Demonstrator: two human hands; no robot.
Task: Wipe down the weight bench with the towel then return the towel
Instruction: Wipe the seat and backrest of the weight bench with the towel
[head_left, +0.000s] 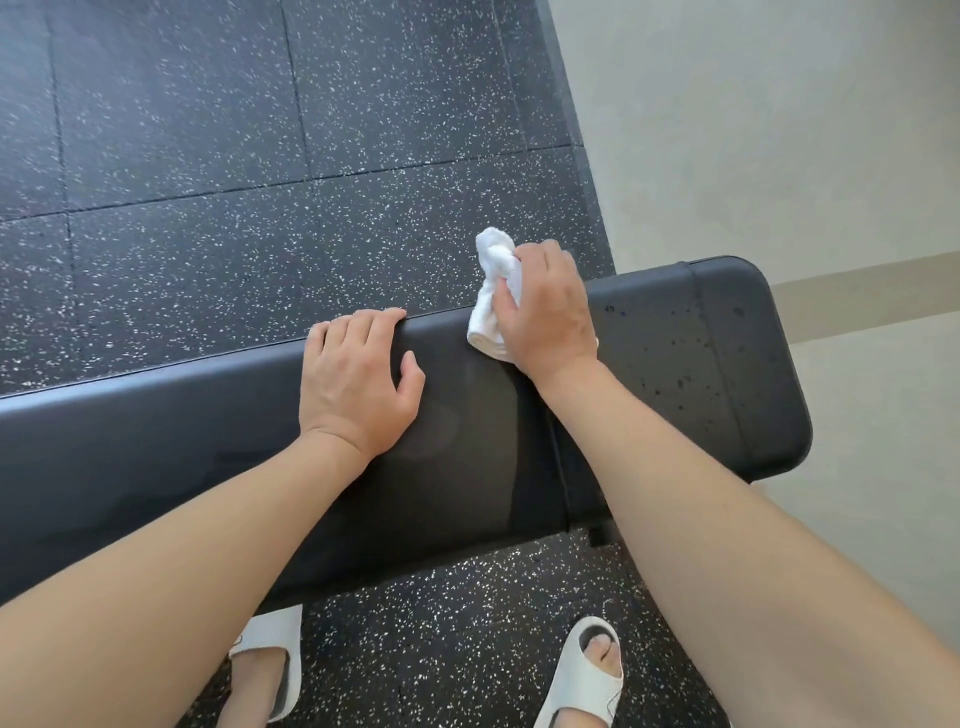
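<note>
While the left hand (358, 384) rests spread on the weight bench (675, 364), the right hand (545, 306) bunches the towel (493, 291) at the bench's far edge: soft, light, likely easy to grasp anywhere.

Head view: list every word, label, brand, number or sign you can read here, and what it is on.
None. No readable text shows anywhere in this view.
The weight bench pad carries only droplets, no logo.
The towel gripped by the right hand is plain white.
The sandals show no marking.
The floor and wall bear no sign.
</note>
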